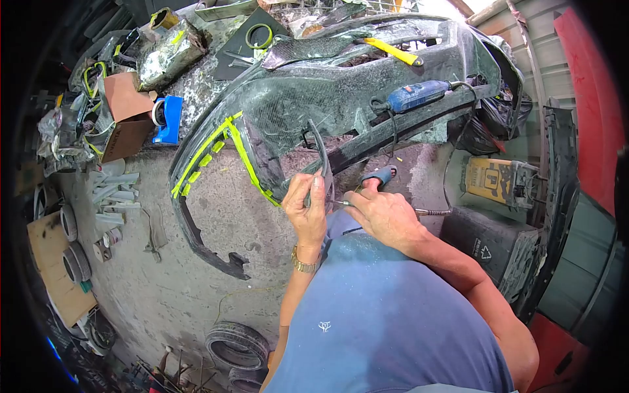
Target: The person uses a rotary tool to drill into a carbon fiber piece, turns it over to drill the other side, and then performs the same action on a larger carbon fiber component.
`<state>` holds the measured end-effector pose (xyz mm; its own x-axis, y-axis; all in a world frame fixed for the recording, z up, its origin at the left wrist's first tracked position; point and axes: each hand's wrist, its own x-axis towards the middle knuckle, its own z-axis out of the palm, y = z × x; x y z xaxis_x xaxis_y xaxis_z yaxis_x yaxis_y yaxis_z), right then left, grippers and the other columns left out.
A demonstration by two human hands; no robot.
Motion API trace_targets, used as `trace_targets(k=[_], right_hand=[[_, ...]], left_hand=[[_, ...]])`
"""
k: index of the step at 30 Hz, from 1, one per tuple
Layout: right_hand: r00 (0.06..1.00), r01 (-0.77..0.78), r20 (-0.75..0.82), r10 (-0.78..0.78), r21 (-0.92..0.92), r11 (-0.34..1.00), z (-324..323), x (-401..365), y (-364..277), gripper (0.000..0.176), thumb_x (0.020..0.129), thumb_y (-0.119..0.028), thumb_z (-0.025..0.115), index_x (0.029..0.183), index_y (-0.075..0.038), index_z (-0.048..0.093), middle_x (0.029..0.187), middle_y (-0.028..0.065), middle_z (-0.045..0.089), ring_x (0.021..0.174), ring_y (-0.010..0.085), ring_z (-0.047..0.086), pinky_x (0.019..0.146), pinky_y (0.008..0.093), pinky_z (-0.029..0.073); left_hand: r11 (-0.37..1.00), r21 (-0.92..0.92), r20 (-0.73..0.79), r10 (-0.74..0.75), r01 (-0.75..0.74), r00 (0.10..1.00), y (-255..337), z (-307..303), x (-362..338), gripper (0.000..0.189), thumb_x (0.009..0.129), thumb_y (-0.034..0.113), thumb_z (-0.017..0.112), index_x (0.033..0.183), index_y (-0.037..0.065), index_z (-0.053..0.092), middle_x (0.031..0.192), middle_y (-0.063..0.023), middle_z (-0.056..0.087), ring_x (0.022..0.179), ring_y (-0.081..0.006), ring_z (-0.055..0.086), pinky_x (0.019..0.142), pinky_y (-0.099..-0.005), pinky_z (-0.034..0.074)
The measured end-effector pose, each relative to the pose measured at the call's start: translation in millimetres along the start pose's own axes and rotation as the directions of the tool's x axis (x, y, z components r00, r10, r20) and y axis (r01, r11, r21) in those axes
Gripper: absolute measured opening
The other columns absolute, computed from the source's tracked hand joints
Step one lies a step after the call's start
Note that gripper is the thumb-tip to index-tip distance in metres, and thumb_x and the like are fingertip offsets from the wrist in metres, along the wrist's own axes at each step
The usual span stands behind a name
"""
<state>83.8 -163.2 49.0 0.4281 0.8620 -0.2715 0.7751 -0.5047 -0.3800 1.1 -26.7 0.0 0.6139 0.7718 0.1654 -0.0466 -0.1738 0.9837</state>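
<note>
My left hand (306,204), with a wristwatch on the wrist, is closed in a pinch around a thin, curved dark strip (321,141) that points up and away. Close beside it, my right hand (386,215) grips a slim rotary tool handpiece (429,212), its metal spring-like sleeve trailing off to the right. The tool's thin tip is right at the lower part of the strip. Just beyond both hands lies a large dusty car bumper (282,98), marked with yellow-green tape (246,157). On it rest a blue power tool (419,96) with a cord and a yellow-handled tool (393,52).
At the back left are a blue tape dispenser (171,121), a cardboard box (124,137) and a tape roll (259,36). A yellow case (491,180) and a dark bin (491,242) stand right. Tyres (237,345) and white strips (116,193) lie on the floor.
</note>
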Motion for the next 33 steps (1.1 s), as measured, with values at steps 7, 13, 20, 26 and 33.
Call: trace_targets(k=[7,13,20,26,33], right_hand=[[1.000,-0.007,-0.003,0.007,0.008,1.000,3.2,-0.5,1.9,0.026,0.095,-0.032,0.053,0.106,-0.008,0.059,0.083,0.0072,0.066,0.070,0.0273,0.068,0.087,0.0551,0.038],[0.999,-0.003,-0.036,0.003,0.027,1.000,6.6,0.0,4.4,0.024,0.095,-0.031,0.054,0.102,-0.009,0.059,0.081,0.0072,0.065,0.070,0.0272,0.068,0.086,0.0553,0.038],[0.999,-0.041,-0.026,0.043,0.105,0.994,0.0,2.9,7.6,0.023,0.095,-0.031,0.054,0.101,-0.009,0.059,0.080,0.0085,0.065,0.071,0.0284,0.068,0.084,0.0530,0.039],[1.000,-0.011,-0.010,0.011,0.061,0.998,4.0,1.1,3.5,0.024,0.095,-0.031,0.054,0.103,-0.008,0.058,0.083,0.0087,0.065,0.072,0.0288,0.068,0.084,0.0526,0.039],[1.000,-0.031,0.009,0.030,0.100,0.995,1.0,2.1,5.8,0.024,0.095,-0.031,0.053,0.106,-0.010,0.058,0.086,0.0074,0.065,0.072,0.0274,0.068,0.085,0.0532,0.038]], left_hand=[[1.000,-0.015,-0.013,-0.010,0.010,1.000,-1.1,1.0,-1.1,0.015,0.093,0.003,0.057,0.081,-0.006,0.058,0.073,-0.0003,0.049,0.066,-0.0069,0.039,0.056,-0.0247,0.032],[1.000,-0.007,-0.012,-0.022,0.021,1.000,-1.2,0.3,-1.0,0.015,0.093,0.003,0.057,0.082,-0.006,0.060,0.074,0.0005,0.050,0.067,-0.0059,0.040,0.056,-0.0232,0.031],[0.998,-0.028,-0.023,-0.056,0.055,0.998,-3.1,-1.1,-1.2,0.017,0.094,0.005,0.057,0.082,-0.005,0.061,0.075,0.0006,0.049,0.067,-0.0055,0.039,0.056,-0.0226,0.030],[0.998,-0.026,-0.024,-0.053,0.052,0.998,-1.4,0.1,-0.3,0.020,0.095,0.006,0.057,0.078,-0.005,0.057,0.074,0.0011,0.049,0.067,-0.0054,0.038,0.056,-0.0226,0.030],[0.997,-0.040,-0.031,-0.073,0.072,0.997,-0.8,0.1,-0.4,0.020,0.094,0.005,0.057,0.077,-0.006,0.056,0.074,0.0006,0.048,0.067,-0.0058,0.038,0.056,-0.0232,0.030]])
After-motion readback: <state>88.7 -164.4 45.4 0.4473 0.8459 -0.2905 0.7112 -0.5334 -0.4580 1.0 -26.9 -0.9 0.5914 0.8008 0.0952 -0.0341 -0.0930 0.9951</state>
